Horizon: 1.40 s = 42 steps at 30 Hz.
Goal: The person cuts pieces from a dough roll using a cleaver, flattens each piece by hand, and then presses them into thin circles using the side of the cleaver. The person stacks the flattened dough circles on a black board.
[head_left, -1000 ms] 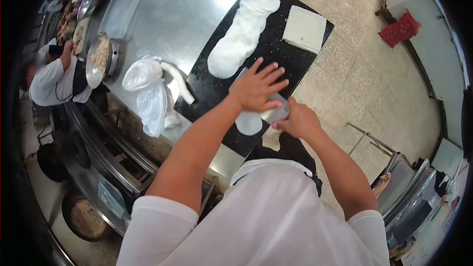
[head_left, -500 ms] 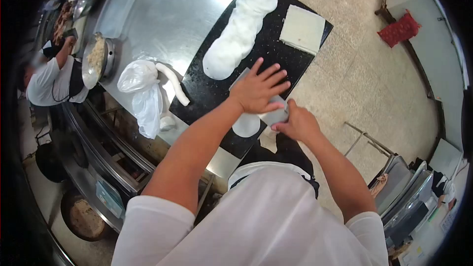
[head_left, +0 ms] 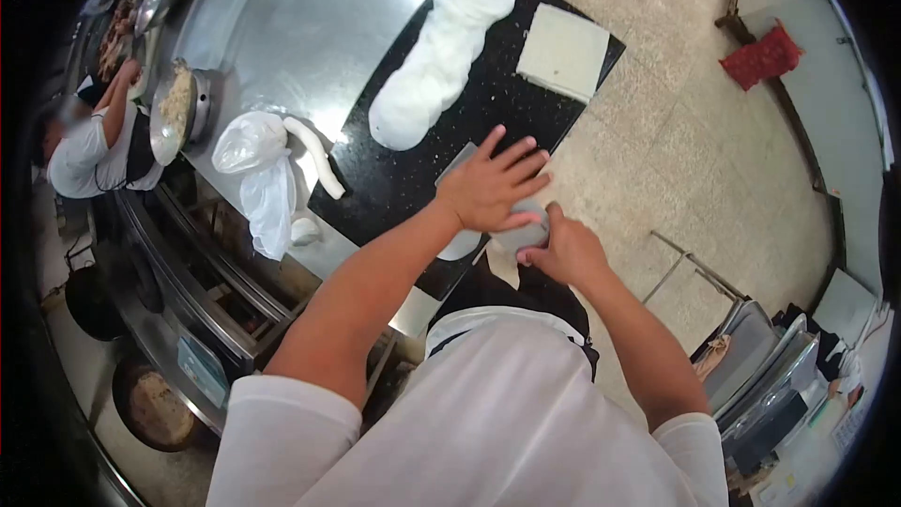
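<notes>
1. The left hand (head_left: 493, 190) is open, fingers spread, palm down over a flat grey plate (head_left: 456, 165) at the near end of the black board (head_left: 518, 117); whether it presses cannot be told.
2. The right hand (head_left: 572, 249) is closed on the edge of a pale grey piece (head_left: 527, 231), thumb against it, beside the left thumb. Whether this piece is dough or a tool is unclear; its outer edge offers the easiest hold.
3. A white round (head_left: 459, 246) lies partly hidden under the left wrist. It looks thin, light and soft, likely to stretch or tear if pinched; lifting flat from its rim would suit.
4. Farther up are overlapping white rounds (head_left: 436, 56), probably floppy and a little clingy, and a square stack (head_left: 563, 51), best supported from beneath.
5. The white roll (head_left: 316, 158) on the metal bench (head_left: 310, 38) seems pliable, heavier for its width; hold it mid-length.
6. No brand or label is readable; the papers (head_left: 852, 427) at lower right are too small.
</notes>
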Tool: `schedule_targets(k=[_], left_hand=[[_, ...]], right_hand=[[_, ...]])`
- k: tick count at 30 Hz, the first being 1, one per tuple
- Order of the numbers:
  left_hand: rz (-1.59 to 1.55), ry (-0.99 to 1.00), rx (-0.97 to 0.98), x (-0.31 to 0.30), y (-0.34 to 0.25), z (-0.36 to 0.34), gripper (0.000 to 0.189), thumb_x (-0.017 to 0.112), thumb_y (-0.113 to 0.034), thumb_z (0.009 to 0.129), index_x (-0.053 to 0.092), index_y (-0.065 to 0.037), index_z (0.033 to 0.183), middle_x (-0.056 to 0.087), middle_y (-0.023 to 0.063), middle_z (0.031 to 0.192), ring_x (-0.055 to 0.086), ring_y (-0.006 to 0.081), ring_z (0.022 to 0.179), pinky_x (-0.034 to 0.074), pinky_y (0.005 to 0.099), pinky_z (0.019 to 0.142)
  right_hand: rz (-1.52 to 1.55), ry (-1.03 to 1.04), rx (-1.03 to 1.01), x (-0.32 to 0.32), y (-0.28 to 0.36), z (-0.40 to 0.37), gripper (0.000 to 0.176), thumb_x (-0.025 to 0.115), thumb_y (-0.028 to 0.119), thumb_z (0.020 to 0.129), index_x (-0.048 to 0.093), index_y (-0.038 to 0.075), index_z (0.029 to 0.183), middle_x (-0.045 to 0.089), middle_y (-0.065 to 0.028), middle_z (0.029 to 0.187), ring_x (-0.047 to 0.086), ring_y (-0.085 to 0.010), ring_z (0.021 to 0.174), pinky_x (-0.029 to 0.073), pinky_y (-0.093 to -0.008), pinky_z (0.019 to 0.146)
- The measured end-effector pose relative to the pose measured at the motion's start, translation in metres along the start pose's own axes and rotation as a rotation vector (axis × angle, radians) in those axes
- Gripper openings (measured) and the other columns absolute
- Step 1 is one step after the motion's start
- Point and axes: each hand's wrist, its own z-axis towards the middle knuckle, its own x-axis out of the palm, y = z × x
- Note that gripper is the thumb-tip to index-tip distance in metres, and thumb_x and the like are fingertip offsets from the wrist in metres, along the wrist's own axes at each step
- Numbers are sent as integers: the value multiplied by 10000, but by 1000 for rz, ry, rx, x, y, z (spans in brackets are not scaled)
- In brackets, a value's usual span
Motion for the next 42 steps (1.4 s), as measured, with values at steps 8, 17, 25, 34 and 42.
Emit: schedule_targets(k=[8,17,25,34,42], left_hand=[[-67,103,-68,-4,-20,-60,722,588,-662,910,549,-242,1497,370,94,1661,262,334,1566,130,654,1242],[3,-113,-53,-8,26,-22,701,614,-653,899,588,-234,1460,464,81,1591,341,332,1524,160,626,1244],[-205,-214,-615,-54,24,-20,709,713,-653,837,620,-151,1330,683,140,1196,637,374,1160,458,493,1056],[-663,10,-846,-36,-29,-104,465,790,-465,857,697,-52,1053,734,196,927,725,385,884,565,466,774],[-689,-488,-942,-21,-51,-120,320,763,-141,889,659,-36,1173,723,170,887,714,258,746,564,362,704]], right_hand=[[312,120,-93,61,6,-22,695,858,404,793,551,-47,1224,721,-296,981,721,-463,956,567,-526,814],[-51,-117,1,4,32,14,706,896,427,734,542,8,1179,737,-254,952,730,-443,924,572,-528,785],[83,-383,102,68,33,-31,571,807,289,861,464,-20,1198,704,-323,919,696,-516,888,553,-545,760],[64,-159,178,80,5,-147,462,772,252,882,496,17,1168,710,-288,910,700,-495,887,544,-528,746],[68,-358,-117,22,34,-4,397,699,196,935,483,-30,1179,700,-318,930,690,-495,936,527,-568,761]])
